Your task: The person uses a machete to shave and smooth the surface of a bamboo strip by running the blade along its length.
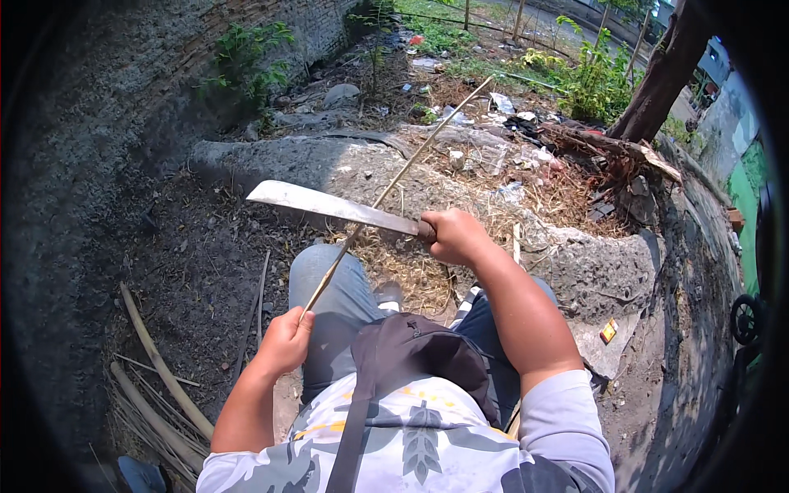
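My right hand (455, 237) is closed round the handle of a machete (333, 204), whose broad pale blade points left across the view. In my left hand (286, 340), near my left knee, I grip the lower end of a long thin stick (427, 146). The stick slants up and away to the right, and the blade crosses it about midway. Whether the edge touches the stick or only overlaps it in view, I cannot tell.
Long pale strips and stalks (156, 361) lie on the ground at the left. A rough concrete ledge (279, 160) runs ahead, with litter and dry straw (493, 156) beyond it. A tree trunk (670, 74) stands far right, a rough wall (107, 90) at the left.
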The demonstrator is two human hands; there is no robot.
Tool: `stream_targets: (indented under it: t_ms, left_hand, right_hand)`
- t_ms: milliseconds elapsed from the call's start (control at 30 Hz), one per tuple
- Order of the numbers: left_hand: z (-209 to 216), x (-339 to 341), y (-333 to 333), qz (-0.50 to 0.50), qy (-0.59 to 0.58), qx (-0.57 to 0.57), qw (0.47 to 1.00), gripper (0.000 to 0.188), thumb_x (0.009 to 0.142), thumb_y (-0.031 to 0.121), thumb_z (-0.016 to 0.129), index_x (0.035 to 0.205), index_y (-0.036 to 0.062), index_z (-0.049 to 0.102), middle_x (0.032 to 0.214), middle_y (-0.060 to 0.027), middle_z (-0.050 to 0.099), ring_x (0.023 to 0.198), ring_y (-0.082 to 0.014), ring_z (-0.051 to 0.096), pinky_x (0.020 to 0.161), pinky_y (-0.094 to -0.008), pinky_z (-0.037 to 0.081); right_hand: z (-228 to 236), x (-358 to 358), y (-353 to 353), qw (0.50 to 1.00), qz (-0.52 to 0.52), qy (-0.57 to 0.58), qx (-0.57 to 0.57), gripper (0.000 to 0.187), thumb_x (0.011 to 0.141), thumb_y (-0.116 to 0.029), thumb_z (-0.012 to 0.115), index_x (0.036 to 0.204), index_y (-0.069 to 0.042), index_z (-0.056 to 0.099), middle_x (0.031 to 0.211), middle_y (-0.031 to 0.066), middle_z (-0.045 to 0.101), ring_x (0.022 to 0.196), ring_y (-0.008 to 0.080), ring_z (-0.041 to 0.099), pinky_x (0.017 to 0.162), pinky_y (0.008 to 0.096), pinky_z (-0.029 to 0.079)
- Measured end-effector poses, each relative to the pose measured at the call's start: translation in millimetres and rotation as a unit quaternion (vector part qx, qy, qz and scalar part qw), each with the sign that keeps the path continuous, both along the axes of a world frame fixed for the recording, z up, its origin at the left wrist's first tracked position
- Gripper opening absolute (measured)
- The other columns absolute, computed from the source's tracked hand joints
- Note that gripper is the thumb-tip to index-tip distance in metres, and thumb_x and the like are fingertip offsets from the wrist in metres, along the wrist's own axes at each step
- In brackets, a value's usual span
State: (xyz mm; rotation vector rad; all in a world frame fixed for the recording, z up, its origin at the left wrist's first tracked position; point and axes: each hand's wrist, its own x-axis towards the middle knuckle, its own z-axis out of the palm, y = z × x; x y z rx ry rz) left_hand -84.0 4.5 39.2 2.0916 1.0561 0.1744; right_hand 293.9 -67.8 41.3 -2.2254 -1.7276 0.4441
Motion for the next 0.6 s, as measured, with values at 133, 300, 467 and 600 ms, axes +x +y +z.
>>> stream_targets:
  t_ms: [133,300,467,600]
  left_hand:
    - [-2,-4,-5,0.0,-0.014,0.014,1.0,0.042,0.108,0.035,0.05,0.084,0.001,0.055,0.065,-0.0138,0.056,0.058,-0.0261,0.052,0.057,-0.0413,0.043]
    - [-20,-40,-10,-0.009,0.04,0.017,0.999,0.042,0.107,0.036,0.051,0.084,0.0014,0.055,0.064,-0.0136,0.055,0.057,-0.0253,0.052,0.057,-0.0411,0.043]
    - [-48,-46,-8,-0.004,0.017,0.026,1.0,0.05,0.107,0.043,0.05,0.079,0.0016,0.054,0.062,-0.009,0.053,0.058,-0.0187,0.05,0.055,-0.0387,0.041]
    - [-49,-47,-7,-0.009,0.031,0.04,0.999,0.048,0.106,0.042,0.051,0.083,-0.0001,0.055,0.068,-0.0213,0.058,0.062,-0.0407,0.057,0.058,-0.0461,0.044]
  right_hand:
    - [-2,10,1,0.996,0.028,-0.081,0.008,0.027,0.072,-0.013,0.07,0.099,-0.013,0.068,0.095,0.0155,0.073,0.095,0.0359,0.07,0.083,0.0486,0.056]
    - [-30,51,-6,0.986,-0.154,0.029,0.057,0.021,0.076,-0.011,0.064,0.096,-0.01,0.068,0.089,0.0193,0.072,0.089,0.0411,0.069,0.078,0.0515,0.054]
    - [-5,12,-1,0.996,0.016,-0.076,-0.049,0.018,0.083,-0.017,0.065,0.099,-0.013,0.072,0.093,0.0156,0.074,0.092,0.0359,0.072,0.082,0.0476,0.057]
    - [-11,2,3,0.99,0.078,-0.113,-0.034,0.014,0.075,-0.017,0.069,0.089,-0.015,0.068,0.085,0.0143,0.072,0.085,0.0378,0.07,0.075,0.0507,0.056]
